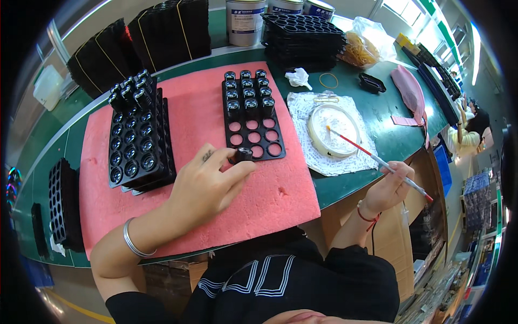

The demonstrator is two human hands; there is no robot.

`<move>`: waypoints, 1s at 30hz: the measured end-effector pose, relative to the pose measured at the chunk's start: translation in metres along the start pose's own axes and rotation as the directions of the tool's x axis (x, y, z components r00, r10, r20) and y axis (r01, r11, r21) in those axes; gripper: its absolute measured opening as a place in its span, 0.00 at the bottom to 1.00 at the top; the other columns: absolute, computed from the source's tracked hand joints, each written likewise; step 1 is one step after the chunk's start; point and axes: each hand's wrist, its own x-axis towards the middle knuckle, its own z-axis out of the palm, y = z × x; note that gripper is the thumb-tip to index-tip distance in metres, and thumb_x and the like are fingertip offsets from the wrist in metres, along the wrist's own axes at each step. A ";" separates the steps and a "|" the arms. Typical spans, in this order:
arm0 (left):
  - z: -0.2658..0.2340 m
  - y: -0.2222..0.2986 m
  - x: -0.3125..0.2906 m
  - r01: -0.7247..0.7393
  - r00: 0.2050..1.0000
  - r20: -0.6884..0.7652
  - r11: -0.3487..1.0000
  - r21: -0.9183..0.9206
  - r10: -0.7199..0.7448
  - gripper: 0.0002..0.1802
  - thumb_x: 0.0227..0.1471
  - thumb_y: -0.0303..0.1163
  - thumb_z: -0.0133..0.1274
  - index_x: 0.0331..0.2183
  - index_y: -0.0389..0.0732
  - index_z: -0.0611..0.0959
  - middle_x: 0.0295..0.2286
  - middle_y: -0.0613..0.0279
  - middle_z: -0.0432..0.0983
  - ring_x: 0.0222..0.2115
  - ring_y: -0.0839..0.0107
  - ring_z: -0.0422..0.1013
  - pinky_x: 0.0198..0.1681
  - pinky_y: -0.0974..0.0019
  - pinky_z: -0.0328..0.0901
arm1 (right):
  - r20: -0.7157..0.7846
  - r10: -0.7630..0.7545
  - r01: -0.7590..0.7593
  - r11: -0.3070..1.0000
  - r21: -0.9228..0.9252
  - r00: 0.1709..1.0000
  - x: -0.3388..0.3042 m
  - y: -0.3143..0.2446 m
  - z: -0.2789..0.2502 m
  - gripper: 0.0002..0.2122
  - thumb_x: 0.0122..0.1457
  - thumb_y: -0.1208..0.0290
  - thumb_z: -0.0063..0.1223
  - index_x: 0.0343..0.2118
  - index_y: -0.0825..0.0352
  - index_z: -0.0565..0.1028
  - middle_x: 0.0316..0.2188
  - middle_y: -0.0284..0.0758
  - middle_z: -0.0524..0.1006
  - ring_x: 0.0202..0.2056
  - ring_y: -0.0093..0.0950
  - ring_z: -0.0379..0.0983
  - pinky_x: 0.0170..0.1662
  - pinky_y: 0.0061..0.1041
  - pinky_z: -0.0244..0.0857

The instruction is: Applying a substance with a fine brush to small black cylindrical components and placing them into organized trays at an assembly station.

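Between thumb and fingers, my left hand [208,181] grips a small black cylindrical part [244,155] at the near-left corner of a black tray with round holes [275,141]. Several black parts with glassy tops [249,92] stand in that tray's far rows; its near holes show pink through them. My right hand [391,186] pinches a thin paintbrush [380,162] by its handle. The brush tip reaches over a round shallow dish [318,141], which sits on a printed white cloth or paper [302,116].
A pink foam mat [264,200] lies under a stack of loaded black trays [168,156] at left. Behind stand tall black tray stacks [170,35], tins [244,24] and more trays [302,40]. Rubber bands in a bag [361,48] and a pink cloth [408,92] lie right.
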 end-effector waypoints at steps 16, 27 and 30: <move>0.008 -0.013 -0.005 -0.015 0.979 -0.185 0.877 -0.481 -0.085 0.13 0.38 0.17 0.52 0.30 0.43 0.77 0.29 0.57 0.71 0.29 0.61 0.67 0.31 0.65 0.63 | 0.236 0.134 -0.272 0.487 0.830 0.962 -0.029 -0.027 0.038 0.09 0.60 0.66 0.36 0.31 0.66 0.67 0.28 0.30 0.69 0.31 0.19 0.62 0.35 0.15 0.59; 0.007 -0.014 -0.003 0.053 0.975 -0.135 0.774 -0.631 -0.177 0.11 0.41 0.16 0.51 0.30 0.40 0.77 0.27 0.61 0.71 0.24 0.73 0.65 0.24 0.74 0.59 | 0.249 0.101 -0.259 0.596 0.760 0.963 -0.032 -0.027 0.040 0.11 0.60 0.63 0.36 0.28 0.65 0.65 0.26 0.30 0.67 0.27 0.18 0.59 0.32 0.16 0.57; 0.005 -0.014 -0.003 0.058 0.981 -0.103 0.756 -0.652 -0.164 0.10 0.42 0.16 0.50 0.30 0.40 0.77 0.27 0.61 0.71 0.23 0.74 0.64 0.24 0.75 0.59 | 0.242 0.091 -0.241 0.654 0.717 0.966 -0.033 -0.028 0.041 0.10 0.60 0.63 0.37 0.27 0.65 0.64 0.26 0.30 0.66 0.27 0.18 0.59 0.32 0.16 0.56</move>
